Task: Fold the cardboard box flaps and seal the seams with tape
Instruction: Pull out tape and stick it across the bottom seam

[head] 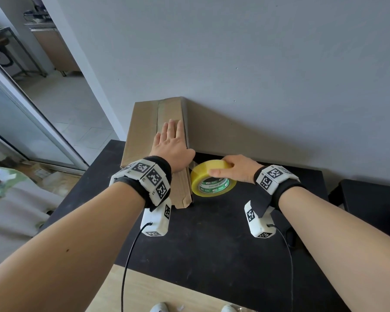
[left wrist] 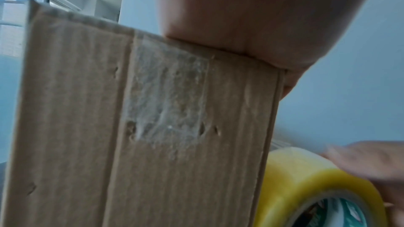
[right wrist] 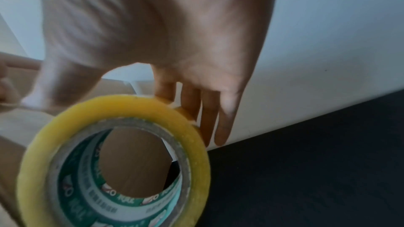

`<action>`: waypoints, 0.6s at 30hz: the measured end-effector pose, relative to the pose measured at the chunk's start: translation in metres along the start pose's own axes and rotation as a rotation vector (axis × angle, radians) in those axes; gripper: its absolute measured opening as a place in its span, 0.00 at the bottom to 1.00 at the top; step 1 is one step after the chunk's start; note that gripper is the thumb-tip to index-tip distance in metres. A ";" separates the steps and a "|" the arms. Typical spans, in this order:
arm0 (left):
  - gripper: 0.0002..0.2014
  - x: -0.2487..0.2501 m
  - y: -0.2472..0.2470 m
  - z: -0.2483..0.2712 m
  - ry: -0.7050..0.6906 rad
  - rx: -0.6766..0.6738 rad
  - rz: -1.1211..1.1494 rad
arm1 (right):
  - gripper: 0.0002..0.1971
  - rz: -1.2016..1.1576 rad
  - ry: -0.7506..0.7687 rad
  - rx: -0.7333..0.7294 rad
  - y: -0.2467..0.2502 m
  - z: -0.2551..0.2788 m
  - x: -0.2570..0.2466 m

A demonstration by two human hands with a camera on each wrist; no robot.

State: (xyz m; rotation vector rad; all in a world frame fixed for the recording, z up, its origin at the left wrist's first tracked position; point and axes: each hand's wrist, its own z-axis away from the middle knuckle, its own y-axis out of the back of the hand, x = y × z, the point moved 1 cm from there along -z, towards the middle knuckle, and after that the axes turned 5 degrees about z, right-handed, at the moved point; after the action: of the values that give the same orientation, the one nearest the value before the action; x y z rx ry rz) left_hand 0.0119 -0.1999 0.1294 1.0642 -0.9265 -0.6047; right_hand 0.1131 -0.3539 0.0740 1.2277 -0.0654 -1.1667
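Cardboard box [head: 144, 127] lies on the black bench [head: 212, 233] against the far wall, left hand [head: 172, 143] flat with fingers straight on its taped top, right hand [head: 236, 168] gripping the yellow tape roll [head: 212, 179] just right of it.

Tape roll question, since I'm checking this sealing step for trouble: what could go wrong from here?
The box overhangs the black table at its left side, and only the flat left hand steadies it; a hard pull could shift it. The right hand holds the tape roll by its rim, so it might slip. The old tape patch looks wrinkled; new tape may bond poorly there.
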 end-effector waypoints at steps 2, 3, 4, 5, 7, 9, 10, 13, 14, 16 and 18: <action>0.37 0.000 0.000 0.000 0.000 -0.007 0.015 | 0.32 0.037 0.025 -0.058 0.000 0.005 0.002; 0.36 0.000 0.001 0.000 0.001 -0.013 0.027 | 0.32 0.073 0.021 -0.065 0.000 0.006 0.004; 0.35 0.000 0.002 0.000 0.005 -0.022 0.040 | 0.33 0.112 0.009 -0.057 -0.001 0.007 0.006; 0.34 0.000 0.004 0.000 0.010 -0.033 0.052 | 0.33 0.140 -0.011 -0.044 -0.003 0.007 0.009; 0.35 0.000 0.008 -0.001 0.018 -0.061 0.078 | 0.32 0.155 -0.038 -0.013 -0.005 0.007 0.013; 0.40 -0.001 0.011 0.000 0.018 -0.090 0.074 | 0.31 0.151 -0.053 0.008 -0.006 0.006 0.016; 0.43 -0.001 0.011 0.000 0.014 -0.097 0.057 | 0.30 0.152 -0.055 0.020 -0.007 0.005 0.016; 0.45 0.000 0.010 0.002 0.010 -0.095 0.033 | 0.29 0.148 -0.061 0.034 -0.007 0.006 0.017; 0.45 0.001 0.009 0.002 0.010 -0.092 0.036 | 0.30 0.145 -0.063 0.034 -0.008 0.006 0.018; 0.44 0.001 0.008 0.002 0.008 -0.093 0.039 | 0.29 0.138 -0.063 0.035 -0.008 0.006 0.018; 0.44 -0.001 0.007 0.002 0.001 -0.093 0.037 | 0.28 0.124 -0.064 0.038 -0.008 0.007 0.019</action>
State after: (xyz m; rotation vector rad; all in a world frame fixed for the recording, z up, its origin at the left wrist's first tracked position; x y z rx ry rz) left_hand 0.0098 -0.1973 0.1364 0.9620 -0.9067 -0.6108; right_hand 0.1122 -0.3709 0.0607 1.2029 -0.2097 -1.1004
